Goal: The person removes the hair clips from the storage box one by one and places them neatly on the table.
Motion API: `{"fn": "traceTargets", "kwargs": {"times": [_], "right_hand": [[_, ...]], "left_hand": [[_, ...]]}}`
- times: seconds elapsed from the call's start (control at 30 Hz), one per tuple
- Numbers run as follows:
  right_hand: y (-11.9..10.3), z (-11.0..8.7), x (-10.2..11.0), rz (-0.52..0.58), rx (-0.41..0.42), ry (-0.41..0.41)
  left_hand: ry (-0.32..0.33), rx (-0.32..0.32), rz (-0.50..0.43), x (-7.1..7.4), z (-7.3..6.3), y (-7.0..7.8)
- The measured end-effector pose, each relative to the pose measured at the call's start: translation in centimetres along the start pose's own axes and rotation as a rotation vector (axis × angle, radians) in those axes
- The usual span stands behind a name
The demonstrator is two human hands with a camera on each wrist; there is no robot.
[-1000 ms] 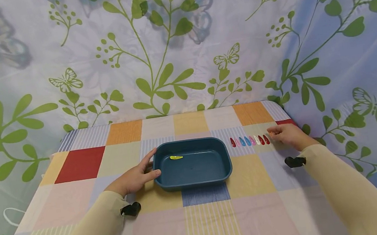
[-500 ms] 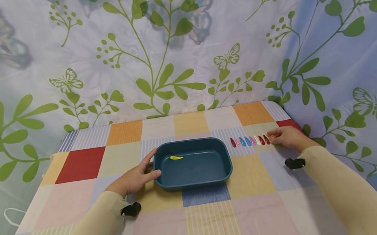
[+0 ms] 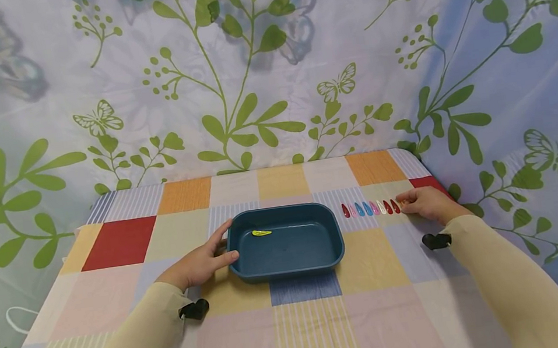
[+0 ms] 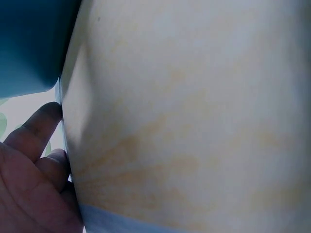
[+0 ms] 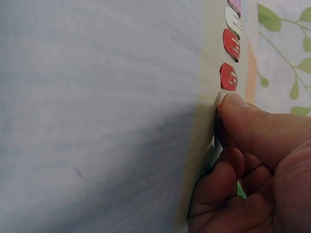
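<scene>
A dark blue rectangular plastic basin (image 3: 285,249) stands on the table, with one yellow snap hair clip (image 3: 261,233) lying in it. My left hand (image 3: 198,265) rests against the basin's left end, thumb and forefinger spread along the rim. To the right runs a row of snap hair clips: dark red (image 3: 345,211), pink, blue (image 3: 359,209), white (image 3: 381,207) and red (image 3: 395,206). At the row's right end, my right hand (image 3: 428,203) pinches a small orange hair clip, mostly hidden by the fingertips. Red clips (image 5: 229,76) lie just beyond the thumb in the right wrist view.
A patchwork cloth (image 3: 321,333) covers the table. Leaf-printed curtains (image 3: 267,81) hang behind it and at both sides. A white cord (image 3: 15,320) shows at the left edge. Both wrists carry small black devices (image 3: 194,310).
The right hand has shifted very slightly, with its fingertips closing in at the end of the row. The left hand, basin and other clips stay where they were.
</scene>
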State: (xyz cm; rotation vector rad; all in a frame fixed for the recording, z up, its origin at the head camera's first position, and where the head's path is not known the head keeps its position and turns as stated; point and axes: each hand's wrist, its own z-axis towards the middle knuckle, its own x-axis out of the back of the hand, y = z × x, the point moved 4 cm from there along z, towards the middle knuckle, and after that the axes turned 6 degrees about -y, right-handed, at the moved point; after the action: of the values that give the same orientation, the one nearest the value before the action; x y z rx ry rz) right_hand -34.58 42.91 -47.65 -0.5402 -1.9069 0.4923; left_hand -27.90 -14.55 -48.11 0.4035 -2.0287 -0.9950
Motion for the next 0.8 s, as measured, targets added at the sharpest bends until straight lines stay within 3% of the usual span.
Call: {"fn": "traceTargets", "kwargs": {"times": [0.8], "right_hand": [[1.0, 0.0, 0.0, -0.008, 0.003, 0.027]], "left_hand": [[0.016, -0.006, 0.006, 0.0, -0.1, -0.1]]}}
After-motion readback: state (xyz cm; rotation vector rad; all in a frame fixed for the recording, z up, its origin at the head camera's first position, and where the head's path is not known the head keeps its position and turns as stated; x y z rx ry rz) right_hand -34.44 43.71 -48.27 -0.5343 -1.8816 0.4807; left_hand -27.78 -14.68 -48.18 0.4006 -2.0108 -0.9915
